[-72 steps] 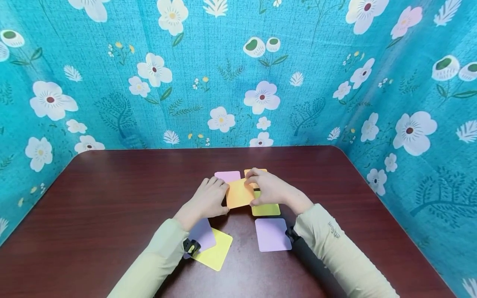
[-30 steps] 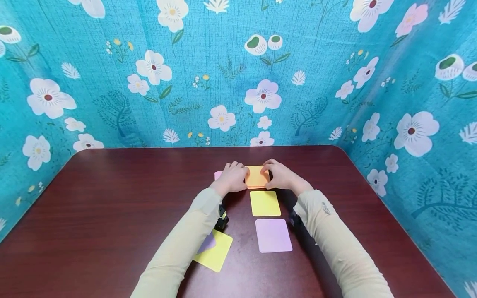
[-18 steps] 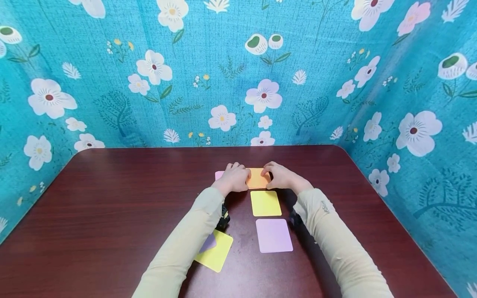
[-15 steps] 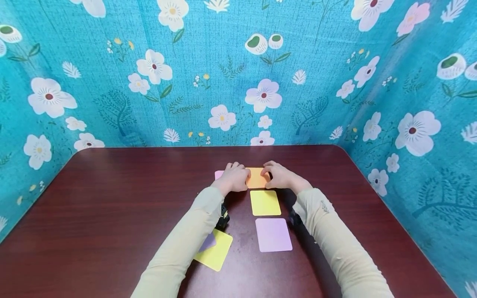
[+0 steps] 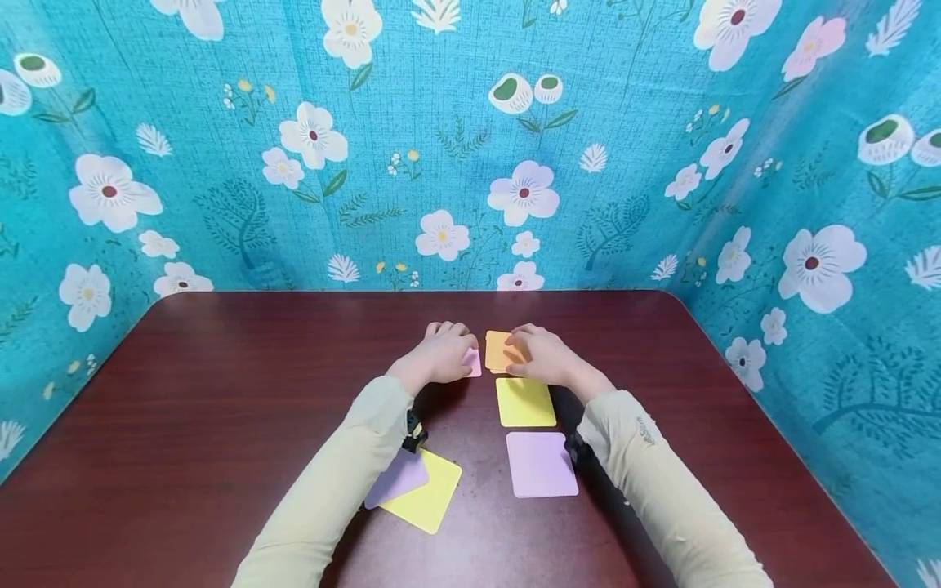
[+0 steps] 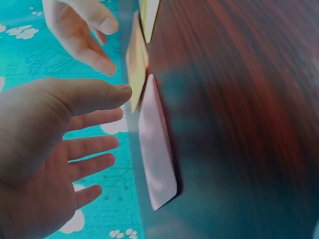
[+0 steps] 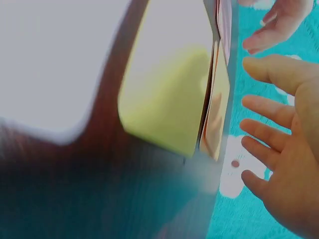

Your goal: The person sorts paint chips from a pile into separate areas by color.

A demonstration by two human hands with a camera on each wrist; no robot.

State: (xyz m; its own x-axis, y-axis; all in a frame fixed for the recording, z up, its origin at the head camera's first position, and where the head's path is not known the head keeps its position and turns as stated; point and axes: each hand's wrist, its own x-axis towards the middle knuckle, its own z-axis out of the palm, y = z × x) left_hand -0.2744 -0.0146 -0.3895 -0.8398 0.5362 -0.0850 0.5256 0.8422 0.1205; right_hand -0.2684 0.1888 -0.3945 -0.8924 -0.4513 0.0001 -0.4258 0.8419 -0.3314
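Observation:
My left hand (image 5: 439, 356) hovers over the pink square card (image 5: 474, 364) at the back of the table, covering most of it. In the left wrist view this hand's fingers are spread and apart from the pink card (image 6: 157, 149). To its right, a stack of orange square cards (image 5: 497, 351) lies slightly misaligned, partly under my right hand (image 5: 546, 357). The right wrist view shows the right hand (image 7: 294, 134) with extended fingers, beside the orange cards (image 7: 216, 107) and holding nothing. Nearer me lies a yellow square card (image 5: 526, 403).
A lilac square card (image 5: 542, 465) sits in front of the yellow one. At the front left, another lilac card (image 5: 403, 480) overlaps a yellow card (image 5: 435, 495). The dark wooden table (image 5: 243, 392) ends at a blue flowered curtain (image 5: 412, 163).
Both hands carried an orange card rightward onto the other orange card and let it go. Since then my left hand has moved left, over the pink card; the right hand has barely shifted.

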